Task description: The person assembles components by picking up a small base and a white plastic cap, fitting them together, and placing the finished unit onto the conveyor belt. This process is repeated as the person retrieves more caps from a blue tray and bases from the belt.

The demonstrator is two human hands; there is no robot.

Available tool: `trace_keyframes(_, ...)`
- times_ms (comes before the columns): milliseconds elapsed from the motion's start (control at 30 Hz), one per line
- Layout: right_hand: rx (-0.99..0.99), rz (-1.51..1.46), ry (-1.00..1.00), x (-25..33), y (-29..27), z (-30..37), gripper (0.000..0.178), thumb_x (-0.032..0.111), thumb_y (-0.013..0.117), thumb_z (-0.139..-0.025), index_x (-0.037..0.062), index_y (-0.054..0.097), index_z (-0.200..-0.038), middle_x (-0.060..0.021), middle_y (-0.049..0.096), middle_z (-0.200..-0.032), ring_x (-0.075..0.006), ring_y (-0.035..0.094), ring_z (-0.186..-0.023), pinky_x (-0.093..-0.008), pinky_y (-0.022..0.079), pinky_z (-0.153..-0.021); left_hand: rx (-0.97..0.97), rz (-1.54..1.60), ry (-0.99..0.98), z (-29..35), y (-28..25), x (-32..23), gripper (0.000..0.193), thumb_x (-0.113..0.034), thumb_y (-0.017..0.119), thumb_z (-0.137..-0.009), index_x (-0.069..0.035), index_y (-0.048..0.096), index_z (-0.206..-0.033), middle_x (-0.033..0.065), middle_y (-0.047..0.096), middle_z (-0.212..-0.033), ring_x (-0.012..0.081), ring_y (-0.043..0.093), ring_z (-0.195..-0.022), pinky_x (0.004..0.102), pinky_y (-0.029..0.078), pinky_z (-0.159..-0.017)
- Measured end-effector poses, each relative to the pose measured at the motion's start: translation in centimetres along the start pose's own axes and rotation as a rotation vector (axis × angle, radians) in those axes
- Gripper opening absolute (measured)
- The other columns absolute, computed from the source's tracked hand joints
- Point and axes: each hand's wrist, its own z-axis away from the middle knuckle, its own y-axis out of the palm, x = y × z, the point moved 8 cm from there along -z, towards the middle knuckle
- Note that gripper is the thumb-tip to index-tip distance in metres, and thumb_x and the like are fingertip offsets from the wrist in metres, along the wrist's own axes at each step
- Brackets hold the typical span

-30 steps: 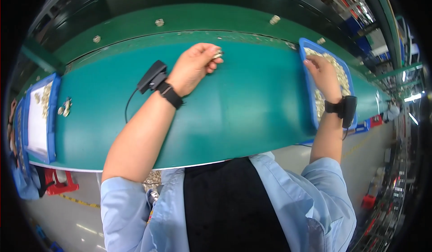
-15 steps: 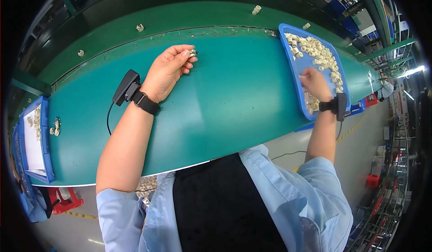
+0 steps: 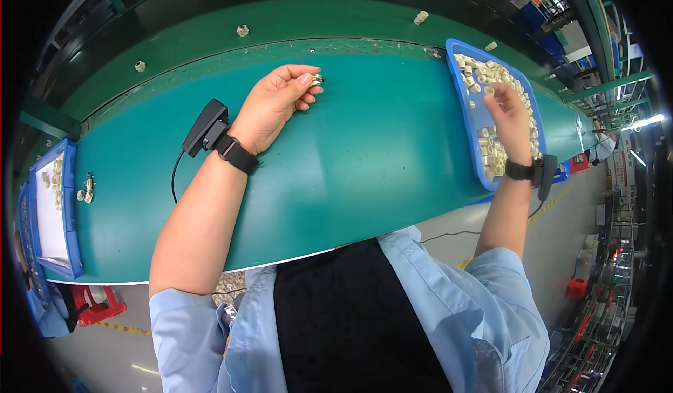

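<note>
My left hand (image 3: pixel 277 105) is over the middle of the green tabletop. Its thumb and fingers pinch a small cream-and-metal fitting (image 3: pixel 317 80), partly hidden by the fingertips. My right hand (image 3: pixel 512 119) is above the blue tray (image 3: pixel 479 117) on the right. Between its thumb and forefinger is a short cream ring (image 3: pixel 488 91), its round opening visible. Many similar cream rings (image 3: pixel 493 156) lie in the tray, heaped along its far and right sides and at the near end. My right hand and wrist cover some of them.
At the left end stands a blue bin (image 3: pixel 70 218) with white lining and cream pieces. Beside it lie a few metal-and-cream fittings (image 3: pixel 87 188). Along the far green strip (image 3: pixel 315 18) sit several small pieces, spaced apart. A red stool (image 3: pixel 98 305) is below, left.
My right hand has risen from the tray's middle toward its far side, and a cream ring now shows at its fingertips. My left hand keeps its pinch. The view has shifted slightly.
</note>
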Motion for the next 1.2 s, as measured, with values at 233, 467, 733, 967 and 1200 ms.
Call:
trace_keyframes(233, 0.373, -0.601, -0.105, 11.9, 11.8, -0.2, 0.019, 0.013, 0.046, -0.089, 0.0019, 0.052, -0.103, -0.0046, 0.059, -0.093, -0.0098, 0.052, -0.08, -0.0219, 0.042, -0.071, -0.009, 0.012, 0.028, 0.2, -0.7, 0.0, 0.021, -0.017, 0.05, -0.089, -0.003, 0.051, -0.105, 0.0027, 0.056, -0.088, 0.0073, 0.049, -0.074, 0.0197, 0.041, -0.068)
trace_keyframes(467, 0.611, -0.775, 0.063, 11.7, 21.5, -1.4, 0.015, 0.015, 0.048, -0.09, 0.003, 0.051, -0.098, -0.0028, 0.057, -0.085, -0.0082, 0.053, -0.075, -0.0207, 0.043, -0.067, 0.003, 0.034, -0.028, -0.3, -0.3, 0.4, 0.022, -0.022, 0.051, -0.089, -0.006, 0.052, -0.103, 0.0022, 0.055, -0.087, 0.0084, 0.047, -0.076, 0.0211, 0.04, -0.069)
trace_keyframes(733, 0.471, -0.773, 0.08, 11.0, 21.7, -0.8, 0.016, 0.016, 0.053, -0.088, 0.0026, 0.054, -0.096, -0.0009, 0.057, -0.078, -0.0066, 0.053, -0.068, -0.0189, 0.043, -0.06, -0.01, 0.058, -0.033, -0.1, -0.9, 0.4, 0.018, -0.02, 0.053, -0.088, -0.006, 0.053, -0.101, 0.0027, 0.056, -0.087, 0.0088, 0.05, -0.078, 0.022, 0.041, -0.071)
trace_keyframes(967, 0.461, -0.724, 0.034, 10.9, 22.4, -0.7, 0.014, 0.014, 0.055, -0.086, 0.0018, 0.054, -0.094, -0.001, 0.058, -0.079, -0.0061, 0.053, -0.067, -0.0184, 0.043, -0.058, -0.007, -0.031, 0.01, -0.1, -0.4, 0.3, 0.013, -0.014, 0.055, -0.087, -0.005, 0.053, -0.097, 0.0038, 0.058, -0.087, 0.0092, 0.053, -0.078, 0.0224, 0.044, -0.072)
trace_keyframes(1200, 0.417, -0.811, 0.036, 10.7, 22.7, -0.3, 0.016, 0.015, 0.056, -0.086, 0.0016, 0.053, -0.094, -0.0015, 0.059, -0.079, -0.006, 0.053, -0.068, -0.0183, 0.043, -0.059, -0.04, -0.066, 0.053, 0.0, -0.3, 0.0, 0.01, -0.011, 0.055, -0.086, -0.004, 0.053, -0.093, 0.0039, 0.058, -0.086, 0.0095, 0.054, -0.076, 0.0228, 0.046, -0.072)
